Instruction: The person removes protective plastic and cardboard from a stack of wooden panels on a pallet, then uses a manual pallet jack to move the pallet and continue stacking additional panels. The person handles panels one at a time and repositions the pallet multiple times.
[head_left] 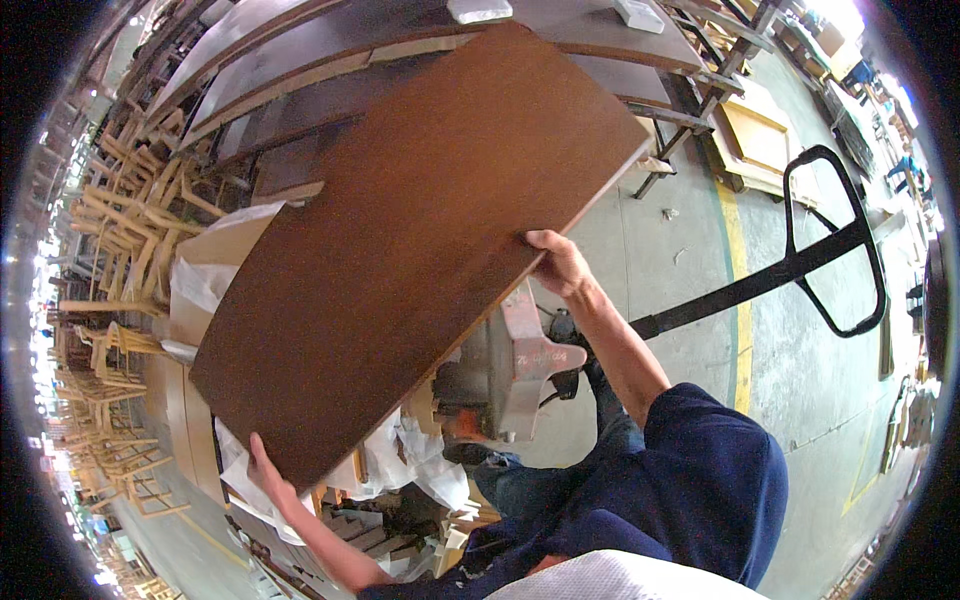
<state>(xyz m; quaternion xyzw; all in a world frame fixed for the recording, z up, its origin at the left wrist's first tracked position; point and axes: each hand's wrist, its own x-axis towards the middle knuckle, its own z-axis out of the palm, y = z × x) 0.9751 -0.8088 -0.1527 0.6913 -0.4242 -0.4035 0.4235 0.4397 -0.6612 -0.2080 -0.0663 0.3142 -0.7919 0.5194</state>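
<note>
A large, dark brown wooden panel (410,250) is held up tilted in front of me, slanting from lower left to upper right. My right hand (562,263) grips its near long edge, thumb on the top face and the other fingers hidden underneath. At the panel's lower left end, my left hand (270,475) holds the short edge near the corner. One finger or the thumb shows along that edge, while the rest is out of sight below the board.
A pallet jack with a black looped handle (795,262) stands at my right, its reddish body (530,350) beside my legs. Ahead, a metal rack (722,85) carries several long dark boards (330,55). Wooden chair frames (120,240) are piled at left. White wrapping (400,455) lies below the panel.
</note>
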